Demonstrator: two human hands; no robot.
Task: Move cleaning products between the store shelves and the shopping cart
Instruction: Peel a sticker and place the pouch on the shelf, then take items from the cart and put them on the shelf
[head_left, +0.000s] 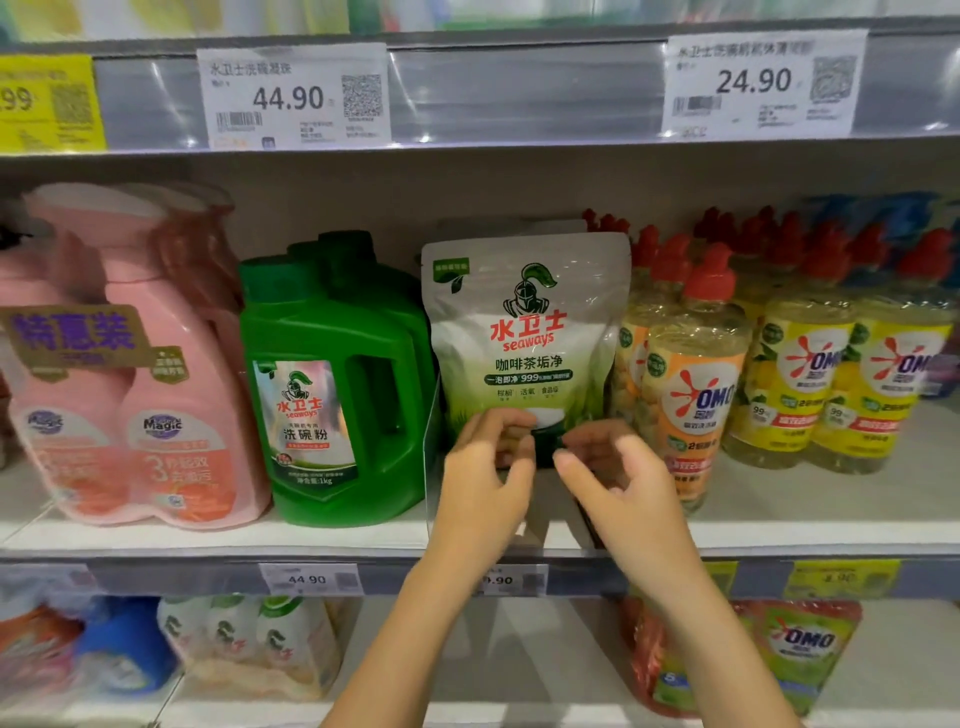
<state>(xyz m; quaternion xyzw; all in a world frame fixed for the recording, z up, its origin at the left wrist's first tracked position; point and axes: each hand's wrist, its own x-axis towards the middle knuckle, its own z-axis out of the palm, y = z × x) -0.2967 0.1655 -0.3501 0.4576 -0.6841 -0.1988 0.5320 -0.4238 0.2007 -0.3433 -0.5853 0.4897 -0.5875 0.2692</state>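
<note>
- Supermarket shelving fills the view, and a white metal shelf at chest height carries rows of cleaning products.
- Nearest, two bare forearms reach up from below. The left hand and right hand sit close together, with fingers curled.
- Both hands overlap the bottom edge of a white-and-green stand-up plastic pouch with a knight logo. Motion blur hides whether either hand pinches it or only hovers.
- That pouch stands upright on the shelf between a green plastic handled jug on its left and shrink-wrapped yellow bottles with red caps on its right.
- Further left stand pink plastic bottles in a bundle.
- Above, a rail holds white paper price tags reading 44.90 and 24.90.
</note>
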